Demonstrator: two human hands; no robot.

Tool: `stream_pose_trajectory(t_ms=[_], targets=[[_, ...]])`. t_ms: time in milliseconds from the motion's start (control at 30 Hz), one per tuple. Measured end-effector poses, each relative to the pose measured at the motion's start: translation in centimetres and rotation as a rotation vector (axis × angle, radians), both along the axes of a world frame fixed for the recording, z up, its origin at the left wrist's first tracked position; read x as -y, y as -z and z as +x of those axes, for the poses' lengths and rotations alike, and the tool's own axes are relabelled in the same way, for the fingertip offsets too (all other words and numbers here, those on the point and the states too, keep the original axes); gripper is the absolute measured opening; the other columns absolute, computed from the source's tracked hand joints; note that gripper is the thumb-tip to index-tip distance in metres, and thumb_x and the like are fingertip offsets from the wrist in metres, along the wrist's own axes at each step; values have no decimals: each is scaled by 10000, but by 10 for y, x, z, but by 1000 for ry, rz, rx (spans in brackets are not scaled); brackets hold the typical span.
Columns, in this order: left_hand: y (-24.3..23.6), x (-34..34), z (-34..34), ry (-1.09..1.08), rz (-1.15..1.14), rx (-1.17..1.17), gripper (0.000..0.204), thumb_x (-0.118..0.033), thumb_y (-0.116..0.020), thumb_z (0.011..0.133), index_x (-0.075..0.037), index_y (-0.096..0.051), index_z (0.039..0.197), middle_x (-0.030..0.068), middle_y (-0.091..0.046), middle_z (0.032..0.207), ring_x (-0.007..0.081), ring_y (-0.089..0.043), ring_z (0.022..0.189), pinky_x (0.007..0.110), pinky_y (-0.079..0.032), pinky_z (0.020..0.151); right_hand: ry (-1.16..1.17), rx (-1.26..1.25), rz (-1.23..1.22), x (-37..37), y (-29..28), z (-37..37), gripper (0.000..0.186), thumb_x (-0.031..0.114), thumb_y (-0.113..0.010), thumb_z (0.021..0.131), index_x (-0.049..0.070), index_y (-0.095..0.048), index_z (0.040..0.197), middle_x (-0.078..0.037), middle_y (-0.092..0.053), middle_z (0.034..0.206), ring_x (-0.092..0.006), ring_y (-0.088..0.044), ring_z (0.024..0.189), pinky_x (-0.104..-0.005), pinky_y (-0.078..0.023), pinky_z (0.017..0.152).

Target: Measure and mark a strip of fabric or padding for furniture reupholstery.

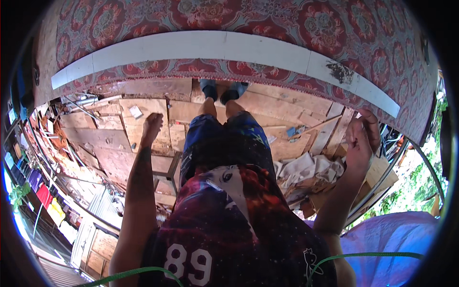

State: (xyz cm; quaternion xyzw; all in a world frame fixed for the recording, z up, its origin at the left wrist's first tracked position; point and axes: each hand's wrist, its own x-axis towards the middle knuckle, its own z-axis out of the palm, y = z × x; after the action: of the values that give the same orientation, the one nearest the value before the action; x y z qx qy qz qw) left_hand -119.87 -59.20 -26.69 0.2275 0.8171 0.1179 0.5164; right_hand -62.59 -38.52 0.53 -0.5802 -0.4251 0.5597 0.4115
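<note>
A long white strip of board, with a dark worn patch towards its right end, lies along the front of a table covered in red and grey patterned cloth. My left hand hangs short of the table edge, fingers curled in, and I see nothing in it. Near the strip's right end, just off the cloth's edge, is my right hand. Its fingers are bent loosely with gaps between them, and nothing shows in them. Both hands appear apart from the strip.
Plywood pieces cover the floor beneath me, with a small pale block on them. Crumpled whitish cloth and wood scraps lie at right. A wooden stool stands by my left leg. Purple-blue fabric is at lower right.
</note>
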Motion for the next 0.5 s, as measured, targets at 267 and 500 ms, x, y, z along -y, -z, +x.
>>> stream_pose_trajectory(t_ms=[267, 500], targets=[[-21, 53, -15, 164, -172, 4, 309, -310, -633, 942, -47, -728, 1075, 85, -723, 904, 168, -693, 834, 327, -518, 680, 144, 217, -17, -23, 7, 0, 382, 40, -635, 980, -22, -598, 1355, 62, -462, 735, -6, -365, 588, -187, -267, 510], [-42, 13, -29, 44, -141, 27, 407, -412, -622, 987, -78, -686, 1210, 53, -716, 1018, 167, -684, 893, 314, -508, 714, 74, 340, 7, -43, -4, -5, 400, 93, -654, 994, 14, -598, 1382, 76, -448, 696, 8, -344, 573, -179, -247, 506]])
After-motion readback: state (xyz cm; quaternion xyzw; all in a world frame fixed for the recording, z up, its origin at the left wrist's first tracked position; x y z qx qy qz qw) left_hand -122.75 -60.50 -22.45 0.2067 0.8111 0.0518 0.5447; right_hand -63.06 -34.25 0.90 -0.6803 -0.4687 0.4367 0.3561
